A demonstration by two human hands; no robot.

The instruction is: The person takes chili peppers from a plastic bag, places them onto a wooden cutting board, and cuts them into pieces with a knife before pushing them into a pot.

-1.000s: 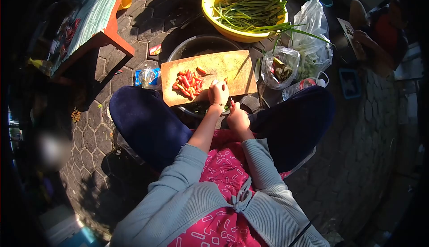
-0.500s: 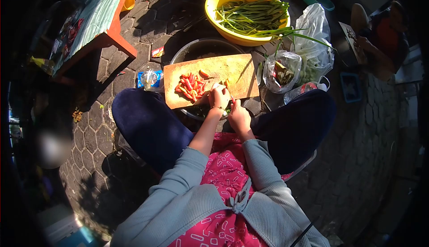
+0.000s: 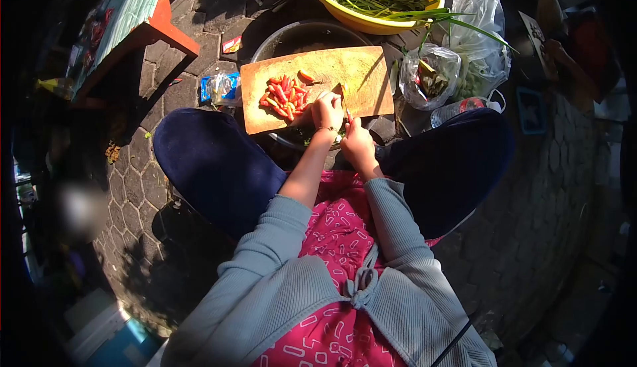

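A wooden cutting board (image 3: 358,68) lies across a dark basin (image 3: 279,38) between my knees. On its left half is a pile of red chilies (image 3: 282,98), with one orange-red chili (image 3: 306,75) apart from it. My left hand (image 3: 327,110) rests on the board's near edge, fingers curled down; what they hold is hidden. Close beside it, my right hand (image 3: 357,143) grips a knife (image 3: 346,106) by its handle. The blade points away from me over the board, just right of my left fingers.
Beyond the basin stands a yellow tub (image 3: 361,22) of long green leaves. Plastic bags (image 3: 478,35) and a bottle (image 3: 458,110) lie to the right. A red-legged table (image 3: 159,22) is at the left. Another person's arm (image 3: 567,62) shows at the far right.
The whole view has shifted, so the board, tub and knees appear higher. My hands stay at the board's near edge, the knife still in my right hand.
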